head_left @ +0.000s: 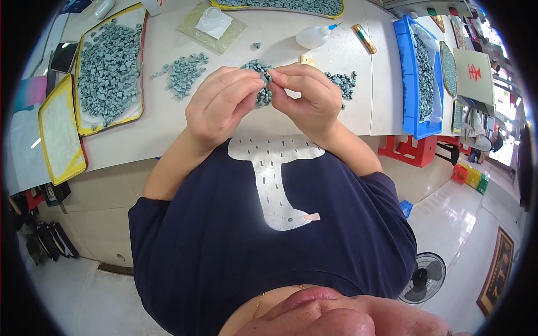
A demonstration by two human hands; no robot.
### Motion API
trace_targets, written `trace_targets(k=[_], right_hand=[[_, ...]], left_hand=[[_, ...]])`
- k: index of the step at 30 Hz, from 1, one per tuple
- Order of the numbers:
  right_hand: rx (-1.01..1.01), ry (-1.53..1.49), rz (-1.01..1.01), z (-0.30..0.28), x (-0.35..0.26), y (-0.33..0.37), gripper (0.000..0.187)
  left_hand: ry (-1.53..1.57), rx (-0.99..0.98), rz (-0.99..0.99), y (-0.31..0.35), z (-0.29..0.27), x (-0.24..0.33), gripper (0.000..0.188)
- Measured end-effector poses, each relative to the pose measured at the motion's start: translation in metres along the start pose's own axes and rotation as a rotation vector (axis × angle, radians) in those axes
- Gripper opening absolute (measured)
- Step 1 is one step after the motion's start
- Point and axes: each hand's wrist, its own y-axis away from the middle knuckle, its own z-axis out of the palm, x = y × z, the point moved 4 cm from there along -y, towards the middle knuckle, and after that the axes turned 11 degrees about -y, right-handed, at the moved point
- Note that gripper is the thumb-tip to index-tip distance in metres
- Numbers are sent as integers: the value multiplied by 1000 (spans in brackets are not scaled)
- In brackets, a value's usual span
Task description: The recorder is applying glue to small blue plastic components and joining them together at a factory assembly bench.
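Note:
Both hands meet above the white table [168, 123], their fingertips pinched around one small grey-green piece [267, 76]. My left hand [221, 103] is closed, thumb against forefinger, on the left side of that piece. From the right, my right hand [309, 98] grips it the same way. The exact shape of the piece is mostly hidden by the fingers. Just behind and beneath the fingertips lies a heap of similar small pieces [256, 66]. Another loose heap [184, 75] spreads to the left, and a smaller, darker one [344, 85] sits beside my right hand.
At left, a yellow-rimmed tray [112, 125] is full of pieces; a yellow-edged board [60, 134] overlaps its side near a phone [64, 57]. Farther back are a clear bag [227, 42], a squeeze bottle [312, 37] with a blue tip and a small tube [364, 38]. A blue crate [411, 103] stands right.

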Motion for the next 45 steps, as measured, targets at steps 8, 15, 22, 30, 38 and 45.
trace_targets(k=[8,15,22,30,38,45], right_hand=[[20,32,-32,-4,-4,-2,24],[-21,89,-151,-7,-11,-7,25],[-71,159,-241,-7,-17,-9,25],[-80,157,-243,-7,-18,-10,24],[-70,84,-212,-4,-11,-9,24],[-10,42,-125,1,-7,-3,26]], left_hand=[[39,-6,-36,1,2,0,24],[355,-23,-438,11,10,-8,21],[337,-5,-386,8,9,-4,21],[159,-3,-231,3,6,-1,23],[0,-4,-58,-1,2,4,26],[76,5,-131,-1,2,-3,26]])
